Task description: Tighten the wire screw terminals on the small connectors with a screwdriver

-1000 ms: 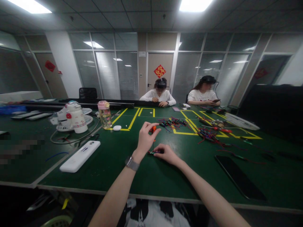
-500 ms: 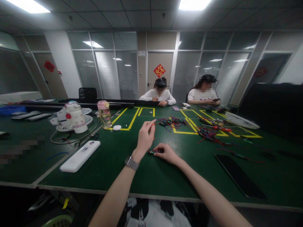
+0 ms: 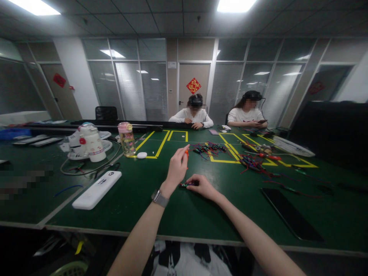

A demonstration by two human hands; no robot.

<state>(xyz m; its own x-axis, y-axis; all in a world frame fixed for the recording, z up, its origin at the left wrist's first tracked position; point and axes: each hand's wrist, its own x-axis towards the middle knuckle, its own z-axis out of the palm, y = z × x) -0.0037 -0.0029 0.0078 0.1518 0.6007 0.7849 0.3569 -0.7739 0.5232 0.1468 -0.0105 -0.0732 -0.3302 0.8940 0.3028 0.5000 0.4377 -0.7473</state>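
Note:
My left hand [image 3: 176, 165], with a watch on its wrist, is closed round the orange handle of a screwdriver [image 3: 187, 154]. The thin dark shaft points down, its tip at a small green circuit board [image 3: 183, 185] on the table. Whether the tip touches a screw is too small to tell. Pinched between the fingertips of my right hand [image 3: 202, 186] is the right end of that board, where the fingers hide part of it and its wires. Just beyond both hands lies a heap of small boards with red and blue wires [image 3: 211, 149].
Another wired pile [image 3: 253, 163] lies to the right, near a black phone-like slab [image 3: 290, 212]. On the left are a white power-bank-shaped block [image 3: 97, 190], a pink-lidded bottle [image 3: 127, 140] and a white bottle [image 3: 93, 145]. Two people sit across the green table [image 3: 138, 214].
Slightly more of the orange handle shows beside my left fingers, which have turned a little. My right hand and the board stay in place.

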